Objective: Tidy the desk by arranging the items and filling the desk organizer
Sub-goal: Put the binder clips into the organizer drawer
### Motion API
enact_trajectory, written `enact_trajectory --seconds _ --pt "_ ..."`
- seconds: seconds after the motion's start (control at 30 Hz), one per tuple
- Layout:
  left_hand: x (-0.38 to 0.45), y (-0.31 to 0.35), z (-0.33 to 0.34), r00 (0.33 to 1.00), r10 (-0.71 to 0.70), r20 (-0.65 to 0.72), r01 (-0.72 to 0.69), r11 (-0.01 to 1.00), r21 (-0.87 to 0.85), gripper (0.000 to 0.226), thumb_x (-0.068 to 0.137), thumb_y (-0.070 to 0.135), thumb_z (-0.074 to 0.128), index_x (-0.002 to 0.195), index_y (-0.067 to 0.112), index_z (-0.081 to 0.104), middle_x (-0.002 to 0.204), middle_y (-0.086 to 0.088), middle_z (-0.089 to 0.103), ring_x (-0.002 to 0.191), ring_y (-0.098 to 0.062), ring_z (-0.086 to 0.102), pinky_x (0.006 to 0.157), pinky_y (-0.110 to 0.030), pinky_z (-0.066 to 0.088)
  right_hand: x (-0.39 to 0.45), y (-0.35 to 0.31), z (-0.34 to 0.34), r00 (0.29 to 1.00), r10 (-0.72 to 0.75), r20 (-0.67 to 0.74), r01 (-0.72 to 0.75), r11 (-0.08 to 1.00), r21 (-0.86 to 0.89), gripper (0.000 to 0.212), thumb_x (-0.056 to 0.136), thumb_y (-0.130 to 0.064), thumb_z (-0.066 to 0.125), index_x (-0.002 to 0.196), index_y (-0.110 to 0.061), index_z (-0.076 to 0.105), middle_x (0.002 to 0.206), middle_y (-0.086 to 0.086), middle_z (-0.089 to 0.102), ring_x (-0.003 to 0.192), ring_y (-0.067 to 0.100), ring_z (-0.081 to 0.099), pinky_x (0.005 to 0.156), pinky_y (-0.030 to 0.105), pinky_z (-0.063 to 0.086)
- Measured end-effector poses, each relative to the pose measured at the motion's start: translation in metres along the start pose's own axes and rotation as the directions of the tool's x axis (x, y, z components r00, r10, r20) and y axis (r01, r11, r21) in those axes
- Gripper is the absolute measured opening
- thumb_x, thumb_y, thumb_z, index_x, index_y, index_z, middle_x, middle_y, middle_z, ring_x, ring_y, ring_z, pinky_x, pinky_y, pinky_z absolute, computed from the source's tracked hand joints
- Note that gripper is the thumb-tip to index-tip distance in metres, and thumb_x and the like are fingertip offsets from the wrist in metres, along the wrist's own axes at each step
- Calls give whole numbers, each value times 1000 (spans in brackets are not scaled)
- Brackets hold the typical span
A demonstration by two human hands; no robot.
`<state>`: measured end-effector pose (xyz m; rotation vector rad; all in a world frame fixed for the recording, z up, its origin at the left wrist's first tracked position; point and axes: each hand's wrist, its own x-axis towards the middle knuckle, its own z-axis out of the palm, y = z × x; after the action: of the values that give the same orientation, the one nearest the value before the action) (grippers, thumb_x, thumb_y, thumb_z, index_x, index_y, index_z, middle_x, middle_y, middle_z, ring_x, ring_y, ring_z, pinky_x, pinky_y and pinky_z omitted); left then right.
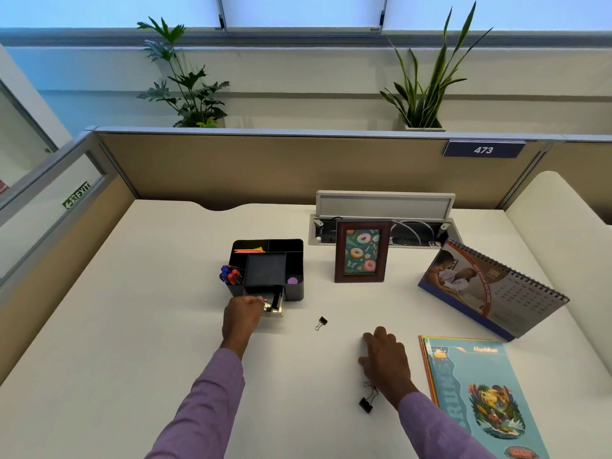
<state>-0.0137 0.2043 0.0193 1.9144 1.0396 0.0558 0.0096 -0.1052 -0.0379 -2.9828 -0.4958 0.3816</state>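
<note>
The black desk organizer [294, 260] stands mid-desk with pens [230, 274], sticky notes [250, 250] and a purple item [293, 280] in its compartments. Its small drawer [276, 303] is pulled out at the front, with metal clips inside. My left hand [241, 318] is at the drawer's left side, fingers curled, pinching what looks like a binder clip [265, 302] over it. My right hand [385, 361] rests palm down on the desk with its fingers spread. A loose black binder clip [321, 323] lies between my hands. Another binder clip [366, 403] lies beside my right wrist.
A framed doughnut picture [360, 251] stands right of the organizer, before an open cable tray [384, 207]. A spiral desk calendar [490, 286] stands at the right. A blue booklet [480, 395] lies at the front right. Partition walls [265, 167] enclose the desk.
</note>
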Motion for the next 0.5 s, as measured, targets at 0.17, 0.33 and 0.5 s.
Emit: enact_trajectory --seconds 0.17,0.33,0.5 --pt "-10 1 -1 999 19 -32 -21 997 -68 24 94 37 60 103 18 73 95 -5 71 91 -26 65 78 -33 53 0 2 -1 1000 2 -11 -2 1000 -2 31 80 -28 71 105 -14 60 106 10 53 86 31 57 70 37 43" --pt "-32 8 4 995 82 -51 -87 990 -111 17 95 35 60 96 20 70 92 1 66 91 -20 61 75 -30 47 3 6 8 999 -31 -7 31 1000 4 29 59 -12 84 78 -11 62 78 9 55 61 30 55 49 30 28" --pt "-49 11 16 991 131 -31 -133 985 -109 10 95 33 59 87 29 64 85 6 66 85 -16 61 70 -27 45 7 8 5 999 -52 -5 52 998 27 15 85 -16 62 99 -9 60 102 9 52 94 30 51 61 33 34"
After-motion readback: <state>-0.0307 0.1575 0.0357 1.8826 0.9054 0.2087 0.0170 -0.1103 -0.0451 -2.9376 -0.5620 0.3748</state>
